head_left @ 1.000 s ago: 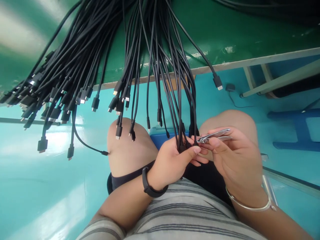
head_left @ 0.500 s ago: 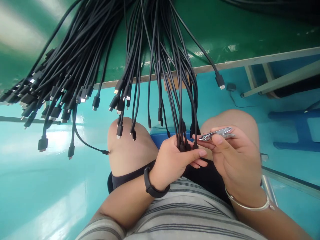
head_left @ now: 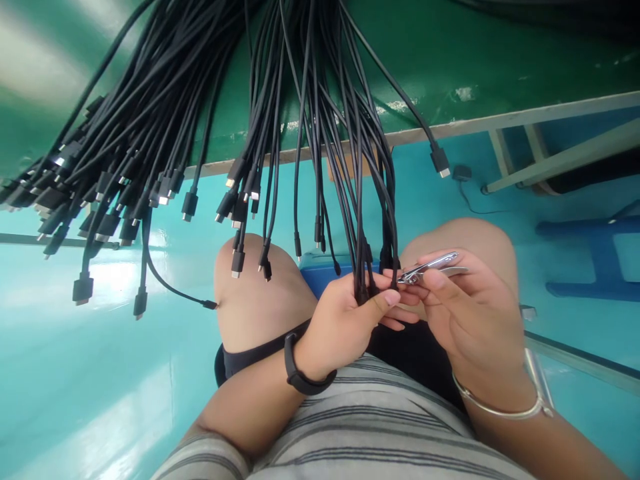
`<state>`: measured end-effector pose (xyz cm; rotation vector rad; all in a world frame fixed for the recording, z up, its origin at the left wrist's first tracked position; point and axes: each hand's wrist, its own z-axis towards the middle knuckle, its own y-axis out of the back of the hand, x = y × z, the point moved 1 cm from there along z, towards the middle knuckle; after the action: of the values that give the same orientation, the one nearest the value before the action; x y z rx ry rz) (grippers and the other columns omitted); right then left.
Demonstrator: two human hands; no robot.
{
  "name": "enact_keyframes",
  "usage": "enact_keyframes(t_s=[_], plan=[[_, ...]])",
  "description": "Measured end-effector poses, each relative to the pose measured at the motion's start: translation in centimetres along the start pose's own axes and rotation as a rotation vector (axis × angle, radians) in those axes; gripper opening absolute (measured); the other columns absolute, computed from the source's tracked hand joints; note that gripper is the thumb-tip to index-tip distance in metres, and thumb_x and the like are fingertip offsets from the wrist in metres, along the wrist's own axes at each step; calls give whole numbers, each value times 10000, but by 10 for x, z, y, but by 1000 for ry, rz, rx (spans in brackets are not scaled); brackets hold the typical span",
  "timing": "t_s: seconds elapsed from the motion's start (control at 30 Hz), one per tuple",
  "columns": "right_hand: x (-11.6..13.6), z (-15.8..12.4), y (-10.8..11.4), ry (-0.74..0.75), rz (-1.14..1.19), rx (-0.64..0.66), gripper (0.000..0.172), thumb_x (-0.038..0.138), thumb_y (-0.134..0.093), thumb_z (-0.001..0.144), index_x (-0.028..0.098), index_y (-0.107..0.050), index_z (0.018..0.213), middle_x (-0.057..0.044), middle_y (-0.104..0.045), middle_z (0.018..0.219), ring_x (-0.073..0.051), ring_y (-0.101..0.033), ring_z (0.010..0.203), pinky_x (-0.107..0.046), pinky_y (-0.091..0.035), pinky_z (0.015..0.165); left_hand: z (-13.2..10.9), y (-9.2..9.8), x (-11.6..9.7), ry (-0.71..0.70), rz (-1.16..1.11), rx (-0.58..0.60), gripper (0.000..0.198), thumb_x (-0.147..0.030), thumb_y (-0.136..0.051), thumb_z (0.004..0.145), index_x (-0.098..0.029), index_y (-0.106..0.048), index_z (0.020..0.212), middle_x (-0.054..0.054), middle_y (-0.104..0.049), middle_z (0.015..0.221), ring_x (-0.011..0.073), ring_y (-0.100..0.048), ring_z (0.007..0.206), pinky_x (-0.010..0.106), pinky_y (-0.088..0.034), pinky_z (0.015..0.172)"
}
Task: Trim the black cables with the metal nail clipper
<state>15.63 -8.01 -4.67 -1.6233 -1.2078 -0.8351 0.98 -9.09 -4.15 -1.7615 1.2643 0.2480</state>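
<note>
Several black USB cables (head_left: 358, 220) hang down from the table into my left hand (head_left: 345, 320), which is closed around their connector ends. The connectors themselves are mostly hidden behind my fingers and thumb. Between the thumb and fingers of my right hand (head_left: 465, 313) is a silver nail clipper (head_left: 430, 269), its lever raised. The clipper's jaws are at the end of one cable, close to my left fingertips. Whether the jaws touch the cable's connector I cannot tell.
More cables (head_left: 165, 100) fan out to the left over the edge of the green table (head_left: 450, 60), their plugs dangling. One cable plug (head_left: 440, 162) hangs alone on the right. Below are my knees, a blue bin (head_left: 313, 277) and a blue stool (head_left: 595, 260).
My right hand has brought the clipper slightly left and down against a cable end. That cable has shifted a little to the right, and my left thumb has drawn back slightly.
</note>
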Motion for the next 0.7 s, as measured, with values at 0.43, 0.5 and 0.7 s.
enact_keyframes(t_s=[0.43, 0.5, 0.7], plan=[[2, -2, 1, -27, -33, -87, 128, 357, -762, 798, 267, -694, 857, 11, -695, 748, -174, -696, 713, -290, -585, 617, 1, 0, 2, 27, -36, 12, 281, -347, -761, 776, -119, -650, 898, 95, -767, 850, 193, -746, 705, 238, -575, 610], [6, -2, 1, -31, -1, -39, 151, 375, -775, 779, 269, -700, 857, 2, -695, 783, -187, -690, 731, -313, -587, 620, 2, 0, 3, 37, -18, -2, 269, -340, -767, 770, -127, -653, 888, 85, -763, 849, 187, -741, 694, 240, -571, 604], [13, 4, 3, 76, -169, 82, 76, 301, -706, 846, 283, -694, 919, 0, -697, 875, -214, -689, 860, -352, -591, 687, 2, 8, 0, 30, 102, 109, 302, -336, -688, 852, -157, -681, 1095, 100, -742, 1048, 210, -735, 875, 264, -557, 709]])
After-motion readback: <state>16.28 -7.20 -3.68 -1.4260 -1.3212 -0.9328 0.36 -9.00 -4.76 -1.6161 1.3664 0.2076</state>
